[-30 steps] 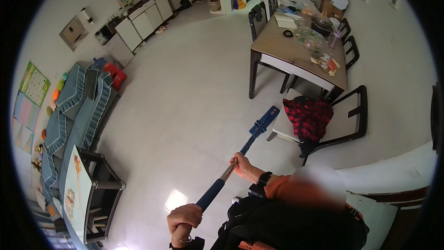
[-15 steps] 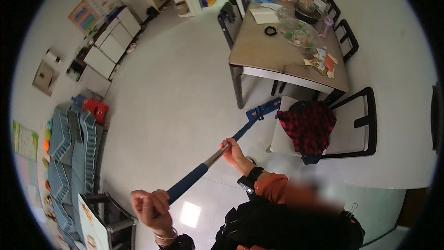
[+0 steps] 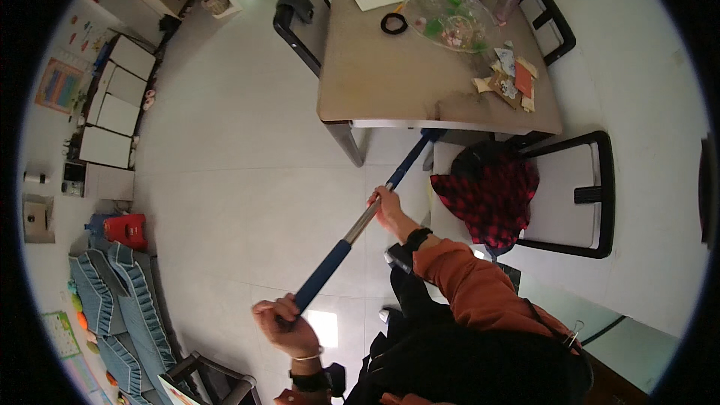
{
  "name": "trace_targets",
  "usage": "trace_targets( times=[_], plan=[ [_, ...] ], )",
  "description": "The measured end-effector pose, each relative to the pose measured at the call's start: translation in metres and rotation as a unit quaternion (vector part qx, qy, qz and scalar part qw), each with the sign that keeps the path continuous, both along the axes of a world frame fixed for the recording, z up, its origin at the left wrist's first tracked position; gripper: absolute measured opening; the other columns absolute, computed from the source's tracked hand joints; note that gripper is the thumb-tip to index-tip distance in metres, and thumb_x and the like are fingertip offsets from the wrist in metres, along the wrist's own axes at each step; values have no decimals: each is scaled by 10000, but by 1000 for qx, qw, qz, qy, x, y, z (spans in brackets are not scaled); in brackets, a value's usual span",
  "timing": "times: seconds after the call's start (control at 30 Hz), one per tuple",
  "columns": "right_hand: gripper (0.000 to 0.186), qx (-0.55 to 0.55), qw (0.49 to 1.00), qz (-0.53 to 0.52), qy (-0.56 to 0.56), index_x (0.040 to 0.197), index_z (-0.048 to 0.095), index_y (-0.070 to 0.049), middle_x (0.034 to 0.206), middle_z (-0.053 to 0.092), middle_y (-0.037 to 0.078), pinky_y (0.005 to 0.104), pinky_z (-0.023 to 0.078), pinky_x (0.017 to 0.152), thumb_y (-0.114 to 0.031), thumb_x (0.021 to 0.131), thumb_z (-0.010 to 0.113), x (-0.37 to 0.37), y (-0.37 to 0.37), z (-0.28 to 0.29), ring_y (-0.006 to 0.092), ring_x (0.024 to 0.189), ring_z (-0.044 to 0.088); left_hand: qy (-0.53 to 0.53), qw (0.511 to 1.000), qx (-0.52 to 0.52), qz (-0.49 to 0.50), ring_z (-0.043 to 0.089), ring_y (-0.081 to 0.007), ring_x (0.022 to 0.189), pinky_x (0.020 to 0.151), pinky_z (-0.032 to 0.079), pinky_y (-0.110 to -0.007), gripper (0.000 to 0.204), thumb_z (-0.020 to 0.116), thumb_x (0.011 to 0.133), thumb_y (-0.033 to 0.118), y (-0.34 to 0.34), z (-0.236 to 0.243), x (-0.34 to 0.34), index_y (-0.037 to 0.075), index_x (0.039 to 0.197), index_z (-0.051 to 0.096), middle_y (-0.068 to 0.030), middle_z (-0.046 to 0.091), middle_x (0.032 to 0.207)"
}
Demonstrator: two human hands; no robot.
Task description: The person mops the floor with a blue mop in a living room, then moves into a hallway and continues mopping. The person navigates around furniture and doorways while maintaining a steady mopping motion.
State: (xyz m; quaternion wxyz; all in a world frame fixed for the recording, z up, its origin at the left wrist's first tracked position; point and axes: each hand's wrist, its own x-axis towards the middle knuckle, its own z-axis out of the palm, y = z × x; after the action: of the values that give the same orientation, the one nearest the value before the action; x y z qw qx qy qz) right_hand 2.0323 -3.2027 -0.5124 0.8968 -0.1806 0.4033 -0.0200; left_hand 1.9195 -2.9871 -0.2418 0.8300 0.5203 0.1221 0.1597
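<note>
A flat mop with a blue and silver pole (image 3: 325, 273) slants across the floor, away from me to the right. My left hand (image 3: 287, 327) is closed round the top end of its blue grip. Further down, my right hand (image 3: 387, 207) wraps round the pole where the silver part meets the lower blue part. The pole's far end runs under the near edge of the dining table (image 3: 397, 90), which hides the mop's flat head. Just right of that end stands a pale-seated chair (image 3: 562, 195) with a red and black checked garment (image 3: 491, 199) on it.
The tabletop bears a clear plastic cover (image 3: 450, 22), a black ring (image 3: 394, 24), scraps of paper (image 3: 514, 79) and a pink bottle (image 3: 508, 1). Another chair (image 3: 300, 19) stands left of the table. A blue sofa (image 3: 124, 315) and a red box (image 3: 125, 231) lie far left.
The mop's head, visible beside the chair before, has gone under the table. My view has come closer to the table. Both hands keep their hold on the pole.
</note>
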Motion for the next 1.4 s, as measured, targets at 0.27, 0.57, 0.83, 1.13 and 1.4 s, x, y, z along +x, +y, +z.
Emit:
trace_targets(
  times=[0.27, 0.57, 0.83, 1.13, 1.4],
  plan=[
    [89, -92, 992, -1, 81, 793, 490, 5, 634, 470, 88, 363, 471, 476, -61, 834, 535, 33, -115, -78, 211, 519, 487, 51, 970, 95, -216, 549, -201, 837, 996, 364, -427, 221, 309, 919, 74, -59, -89, 4, 7, 826, 498, -92, 543, 791],
    [121, -166, 978, 76, 97, 722, 442, -21, 632, 472, 111, 357, 446, 487, -38, 781, 546, 19, -185, -71, 242, 568, 513, -59, 970, 52, -228, 518, -180, 633, 872, 428, -449, 257, 281, 965, 89, -108, -75, 20, -15, 905, 508, -66, 502, 683],
    [73, -71, 984, 121, 110, 816, 431, -19, 700, 476, 106, 368, 526, 627, -43, 837, 497, -1, -150, -29, 232, 627, 524, 1, 981, -50, -189, 423, -154, 508, 729, 422, -357, 200, 359, 948, 131, -71, 13, 41, 9, 960, 517, -31, 410, 519],
    [110, 63, 997, 32, 30, 756, 441, -31, 672, 485, 91, 332, 502, 635, -59, 849, 493, 25, -80, 29, 221, 642, 519, -128, 945, 166, -252, 376, -131, 406, 566, 419, -316, 216, 335, 895, 107, -34, 78, 69, -13, 896, 514, -11, 377, 440],
    [103, 114, 991, 57, 45, 860, 395, -30, 685, 459, 80, 354, 514, 641, -90, 889, 473, 15, 38, 103, 212, 623, 512, -165, 948, 213, -170, 332, -98, 366, 491, 375, -280, 194, 430, 928, 190, 20, 150, 42, 3, 891, 459, 3, 347, 418]
  ],
)
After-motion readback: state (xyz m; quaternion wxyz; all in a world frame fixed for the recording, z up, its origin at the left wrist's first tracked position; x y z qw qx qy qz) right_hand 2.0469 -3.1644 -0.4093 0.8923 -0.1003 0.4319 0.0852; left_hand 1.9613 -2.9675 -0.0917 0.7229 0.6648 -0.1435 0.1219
